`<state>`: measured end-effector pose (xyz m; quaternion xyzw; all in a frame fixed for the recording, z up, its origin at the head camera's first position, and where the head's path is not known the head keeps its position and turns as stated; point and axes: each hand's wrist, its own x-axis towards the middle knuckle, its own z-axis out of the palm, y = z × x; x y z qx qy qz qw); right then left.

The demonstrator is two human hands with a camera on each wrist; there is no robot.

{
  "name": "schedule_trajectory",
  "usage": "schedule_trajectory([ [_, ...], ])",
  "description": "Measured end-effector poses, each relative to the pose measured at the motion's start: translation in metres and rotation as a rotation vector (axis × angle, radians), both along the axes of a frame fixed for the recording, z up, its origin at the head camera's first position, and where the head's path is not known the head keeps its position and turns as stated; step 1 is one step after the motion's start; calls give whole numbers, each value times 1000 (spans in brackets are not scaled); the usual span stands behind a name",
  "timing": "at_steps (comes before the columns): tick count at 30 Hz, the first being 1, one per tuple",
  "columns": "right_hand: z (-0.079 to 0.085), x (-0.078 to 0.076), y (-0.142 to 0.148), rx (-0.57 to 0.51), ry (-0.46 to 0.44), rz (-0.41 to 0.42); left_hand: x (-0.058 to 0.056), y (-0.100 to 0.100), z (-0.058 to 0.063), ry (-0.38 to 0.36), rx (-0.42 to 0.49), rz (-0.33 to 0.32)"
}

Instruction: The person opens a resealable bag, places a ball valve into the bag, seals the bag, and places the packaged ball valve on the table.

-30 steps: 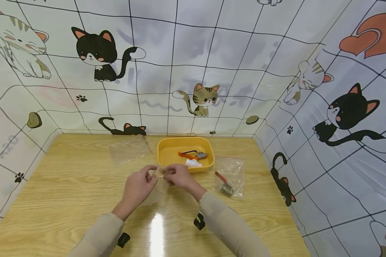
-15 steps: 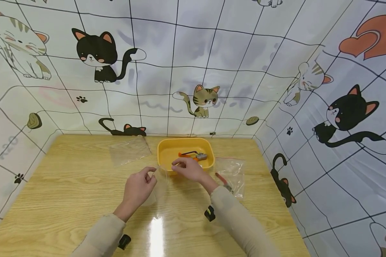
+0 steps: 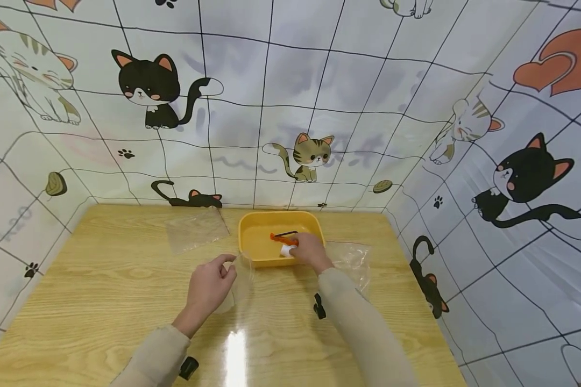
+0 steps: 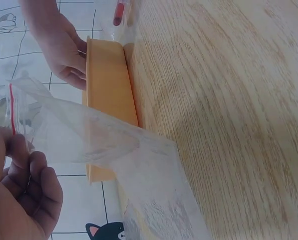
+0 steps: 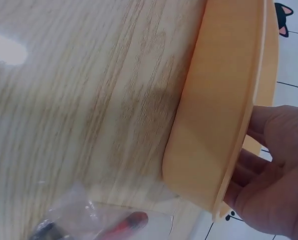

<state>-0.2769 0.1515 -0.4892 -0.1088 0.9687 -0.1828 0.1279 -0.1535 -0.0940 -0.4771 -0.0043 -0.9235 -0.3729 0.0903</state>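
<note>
My left hand (image 3: 208, 285) pinches the red-striped edge of a clear zip bag (image 4: 99, 135), which hangs down in front of the yellow tray (image 3: 252, 234). Over that tray's near right part, my right hand (image 3: 310, 250) reaches down inside. Close by its fingertips lie an orange piece (image 3: 282, 238) with a dark rod beside it and a crumpled white thing (image 3: 287, 250). A grey cylinder seen earlier is hidden under the hand. In the right wrist view the tray wall covers the fingertips, so I cannot tell whether they grip anything.
Right of the tray lies another clear bag (image 3: 353, 255), partly behind the right forearm; a red-handled item (image 5: 129, 225) is in it. A flat clear bag (image 3: 198, 231) lies at the back left. Cat-print curtains (image 3: 232, 123) stand behind the wooden table (image 3: 126, 279).
My right hand has let go of the zip bag and moved right, down into the tray. My left hand stays in place with the bag, which now hangs loose.
</note>
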Motion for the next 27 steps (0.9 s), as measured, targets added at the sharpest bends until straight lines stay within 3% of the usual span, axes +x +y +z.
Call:
schedule_trajectory([
  [8, -1, -10, -11, 91, -26, 123, -2, -1, 1, 2, -1, 18],
  [18, -3, -16, -15, 92, -71, 198, -3, -3, 0, 12, 5, 19],
  [27, 6, -19, -11, -12, -183, 154, -3, -7, -1, 1, 3, 10],
])
